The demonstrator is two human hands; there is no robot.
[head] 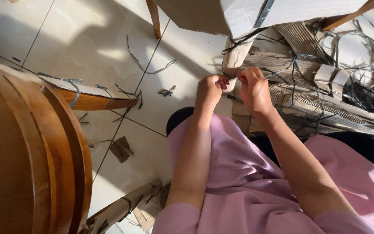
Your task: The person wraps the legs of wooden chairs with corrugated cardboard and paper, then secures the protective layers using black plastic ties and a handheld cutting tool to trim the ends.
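- At the far left a round brown wooden furniture piece with curved rims (31, 160) fills the lower corner, standing on the pale tiled floor (87, 39).
- Just right of it a wooden leg partly covered in white cardboard and bound with grey plastic straps (92, 98) juts out over the floor.
- A small torn scrap of brown cardboard (121, 149) lies on a tile below that leg, and a loose grey strap piece (150, 65) curls on the tiles farther up.
- The left hand (209, 92) is raised in front of the body, its grip narrow, fingertips pinched on the thin dark strap (231, 78) that runs round a cardboard-wrapped wooden leg (238, 54).
- That wrapped leg hangs down from a large white cardboard-covered piece (239, 15) at the top edge and sits just above both hands.
- The right hand (253, 89) touches the left, its grip also closed tight, pinching the same strap at the wrapping.
- Both forearms come out of pink sleeves (247, 190).
- At the right a heap of corrugated cardboard strips tangled with dark straps (325, 91) lies on the floor.
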